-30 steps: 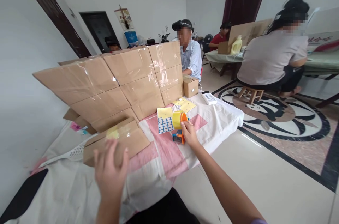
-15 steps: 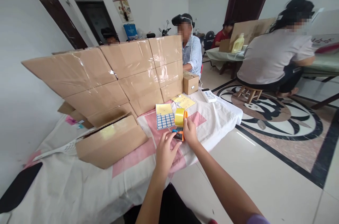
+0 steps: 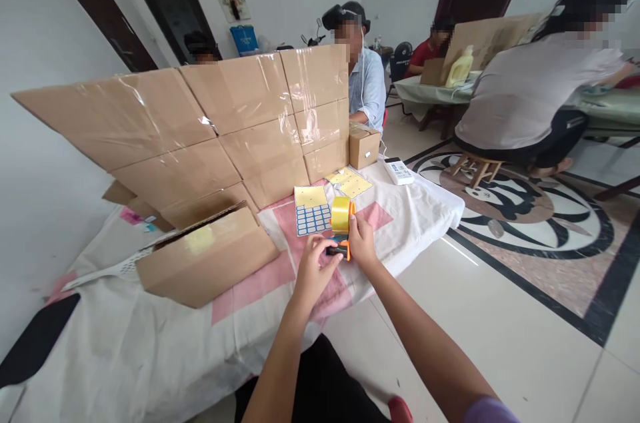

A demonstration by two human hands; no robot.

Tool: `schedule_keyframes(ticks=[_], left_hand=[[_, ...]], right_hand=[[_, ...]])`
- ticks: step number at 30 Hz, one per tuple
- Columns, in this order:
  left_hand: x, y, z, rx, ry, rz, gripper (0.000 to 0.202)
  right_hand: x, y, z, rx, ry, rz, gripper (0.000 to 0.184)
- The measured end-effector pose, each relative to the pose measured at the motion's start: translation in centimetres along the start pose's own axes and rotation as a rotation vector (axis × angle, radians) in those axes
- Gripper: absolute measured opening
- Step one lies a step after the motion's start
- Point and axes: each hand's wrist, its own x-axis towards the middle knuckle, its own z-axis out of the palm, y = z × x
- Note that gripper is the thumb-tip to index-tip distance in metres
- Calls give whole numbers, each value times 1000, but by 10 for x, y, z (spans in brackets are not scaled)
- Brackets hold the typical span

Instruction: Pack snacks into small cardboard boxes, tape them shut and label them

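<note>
My right hand point(image 3: 362, 242) grips the orange side of a handheld tape dispenser point(image 3: 349, 249), held above the near edge of the cloth-covered table. A yellow roll of packing tape point(image 3: 341, 215) sits on the dispenser, its broad face turned left. My left hand point(image 3: 313, 264) pinches at the dispenser's dark lower end, thumb below and fingers above. Whether it also has the tape's loose end is too small to tell. Just beyond lies a sheet of blue-edged labels point(image 3: 313, 218), partly peeled to its yellow backing, and a second yellow sheet point(image 3: 356, 182).
A cardboard box point(image 3: 210, 256) stands on the left, before a tall cardboard partition point(image 3: 240, 123). A white slotted utensil point(image 3: 107, 271) lies behind the box. A small box point(image 3: 364, 145) and a white device point(image 3: 399, 171) sit at the right. Co-workers sit beyond the partition and right.
My left fingers have closed in on the dispenser's dark end, which has turned slightly. My right hand still holds the dispenser. The whole view has shifted a little.
</note>
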Motion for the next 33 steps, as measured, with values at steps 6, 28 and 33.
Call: schedule_keyframes(ticks=[6,28,33], left_hand=[[0,-6,3,-32,11,7,11],[2,3,7,12,114,28,9],[0,10,-13,314,-9,255,12]], right_hand=[[1,-2,0,21,8,24,47],[-1,-1,1,48,-22,43,46],[-2,-1,0,47,-19,47,45]])
